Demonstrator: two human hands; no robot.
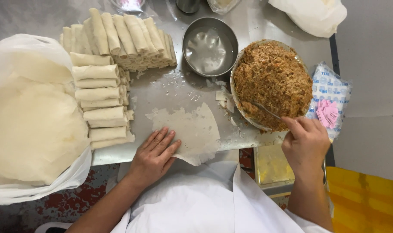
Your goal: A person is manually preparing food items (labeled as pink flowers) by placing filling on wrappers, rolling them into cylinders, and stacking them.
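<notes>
Steel table point(170, 86), head view: the left hand point(155, 155) lies flat, palm down, fingers extended and slightly spread, pressing the near left edge of one thin round wrapper point(192, 129) at the table's near edge. The right hand point(305, 142), well apart to the right, is closed around the handle of one spoon point(265, 110), whose tip is buried in the near side of one bowl of shredded brown filling point(272, 82). One empty metal bowl point(210, 46) stands just left of it, farther away. Finished rolls point(106, 73) are stacked at far left, too overlapped for an exact count. One stack of wrappers in a plastic bag point(32, 125) lies at the far left edge.
</notes>
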